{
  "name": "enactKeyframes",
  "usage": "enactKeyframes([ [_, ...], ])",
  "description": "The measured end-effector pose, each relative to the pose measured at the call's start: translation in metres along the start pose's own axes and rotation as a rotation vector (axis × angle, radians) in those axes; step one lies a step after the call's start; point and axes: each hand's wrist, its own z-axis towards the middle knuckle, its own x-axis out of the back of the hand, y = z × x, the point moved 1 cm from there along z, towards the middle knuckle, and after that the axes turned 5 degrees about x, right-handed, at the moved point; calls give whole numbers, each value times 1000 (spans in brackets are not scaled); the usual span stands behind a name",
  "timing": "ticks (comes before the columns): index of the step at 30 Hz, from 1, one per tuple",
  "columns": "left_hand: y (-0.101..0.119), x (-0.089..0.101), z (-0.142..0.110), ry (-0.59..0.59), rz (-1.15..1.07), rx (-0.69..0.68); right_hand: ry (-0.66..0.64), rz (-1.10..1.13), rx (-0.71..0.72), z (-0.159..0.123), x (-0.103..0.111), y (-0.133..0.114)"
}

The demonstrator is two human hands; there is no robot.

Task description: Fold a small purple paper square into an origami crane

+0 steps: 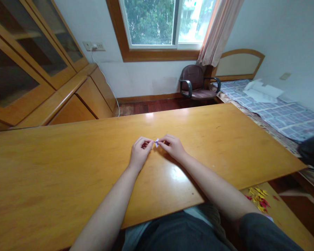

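A small pale-purple folded piece of paper (157,142) is held just above the middle of the wooden table. My left hand (141,150) pinches its left side between thumb and forefinger. From the other side, my right hand (172,146) grips it with thumb and fingertips. The fingertips cover part of the piece, and its exact shape is too small to make out. Both forearms reach in from the near edge of the table.
The wooden table (68,174) spans the view. Small yellow and red folded pieces (260,199) lie on a lower surface at right. Beyond are a brown armchair (193,82), a bed (279,108) and a glass-fronted cabinet (60,87). A dark bag-like object (312,151) sits at the right edge.
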Motion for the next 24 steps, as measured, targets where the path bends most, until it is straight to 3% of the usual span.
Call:
enactKeyframes([
  [12, 1, 0, -1, -91, -40, -67, 3, 187, -125, 1, 2, 0],
  [24, 4, 0, -1, -74, -46, -88, -13, 258, -175, 1, 1, 5],
])
